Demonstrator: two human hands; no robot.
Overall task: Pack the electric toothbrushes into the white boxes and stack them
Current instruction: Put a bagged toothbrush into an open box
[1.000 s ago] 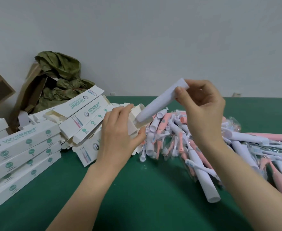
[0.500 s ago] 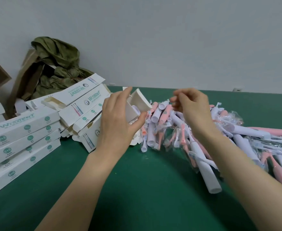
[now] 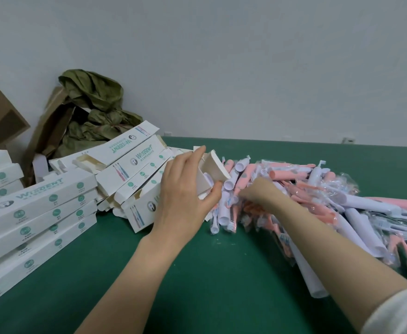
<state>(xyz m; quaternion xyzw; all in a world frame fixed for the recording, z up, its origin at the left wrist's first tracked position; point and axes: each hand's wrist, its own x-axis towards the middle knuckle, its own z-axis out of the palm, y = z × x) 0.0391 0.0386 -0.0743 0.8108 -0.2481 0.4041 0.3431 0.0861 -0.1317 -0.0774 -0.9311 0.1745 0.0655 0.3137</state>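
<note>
The left hand (image 3: 185,198) is gripping the open white cardboard box (image 3: 215,168), ideally steadily, as the right hand (image 3: 253,192), fingers hidden, is reaching among pink-and-white plastic toothbrushes (image 3: 286,175).

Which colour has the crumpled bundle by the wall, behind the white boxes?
The crumpled bundle is olive green; the head view, the only one, shows it clearly.

Both bare forearms reach forward over the desk (image 3: 197,273). The left grip (image 3: 185,198) clasps a white box (image 3: 215,168) at its open end, fingers on top, thumb beneath. The right grip (image 3: 254,191) bends down at the wrist, its fingers hidden.
</note>
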